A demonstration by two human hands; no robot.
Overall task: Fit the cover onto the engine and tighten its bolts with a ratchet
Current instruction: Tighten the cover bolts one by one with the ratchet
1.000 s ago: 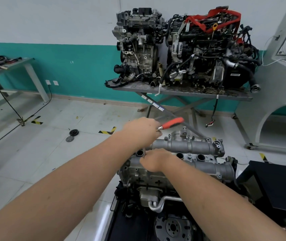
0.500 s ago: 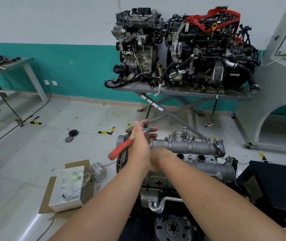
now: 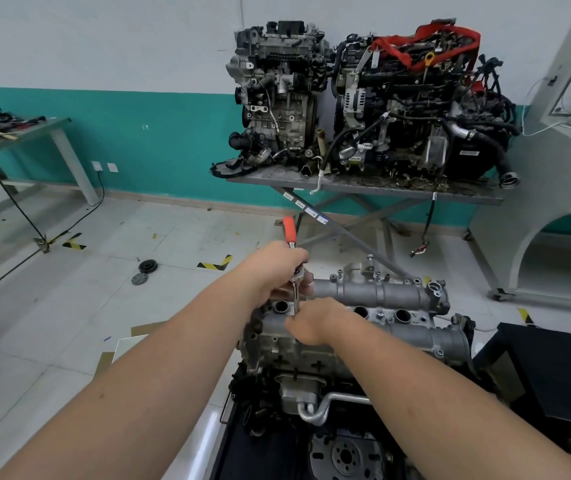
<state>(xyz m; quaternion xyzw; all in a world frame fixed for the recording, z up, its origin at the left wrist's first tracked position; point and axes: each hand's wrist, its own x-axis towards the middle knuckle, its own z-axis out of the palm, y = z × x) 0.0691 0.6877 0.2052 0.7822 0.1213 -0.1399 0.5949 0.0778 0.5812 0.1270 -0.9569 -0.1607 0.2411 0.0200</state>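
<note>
The grey cast cover (image 3: 374, 294) lies on top of the engine (image 3: 312, 365) in front of me, its round plug holes facing up. My left hand (image 3: 273, 271) grips the ratchet (image 3: 292, 258) near its head; the red handle points up and away from me. A thin steel extension runs down from the ratchet head to the cover's near left part. My right hand (image 3: 315, 322) curls its fingers round the lower end of that extension, hiding the socket and the bolt beneath.
Two more engines (image 3: 363, 98) stand on a grey scissor-leg table (image 3: 363, 188) by the teal wall. A white stand (image 3: 554, 202) is at right, a black box (image 3: 551, 368) at near right. Cardboard (image 3: 124, 344) and small round parts (image 3: 145, 270) lie on the tiled floor at left.
The ratchet handle swung from the right, round to the lower left, and now points up and away. My right hand stayed at the extension's lower end.
</note>
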